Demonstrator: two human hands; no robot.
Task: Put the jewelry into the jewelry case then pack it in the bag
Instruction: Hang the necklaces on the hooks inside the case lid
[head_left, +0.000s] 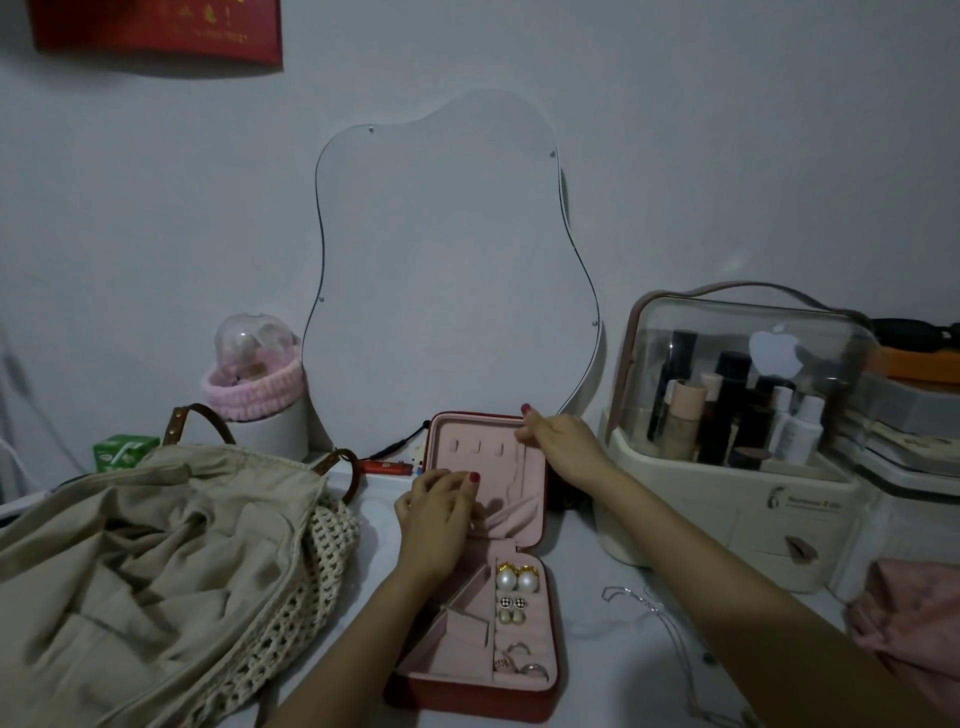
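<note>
**Case open, lid in hand: we are at the turn from filling to closing**

We have the jewelry case (480, 587) lying open on the table (613, 660), its tray toward us and its lid standing up at the far end; our right hand (558, 441) takes the lid's top far corner, the grip pressed together on the rim with the thumb over the edge; our left hand (439, 512) rests on the lid's pink lining, fingers bent and touching the fabric near the pocket, though we cannot tell whether that grip pinches anything or merely presses.

Below the left hand, in the tray, sit the pearl earrings (517, 578), the small checkered studs (511, 603) and, nearest us, the rings (519, 662); so most of the jewelry is already in. Under the right forearm, apart from the case, a thin chain necklace (649, 605) lies loose on the table; we judge it the last piece to go in.

The step in hand looks like arranging or steadying the lid; next we need the chain lifted and tucked into the lid's hooks or pocket, then the lid swung down toward us and zipped; after that the case goes into the beige bag (156, 561), which slumps just to the left of the left hand, its mouth needing to be held open.
</note>
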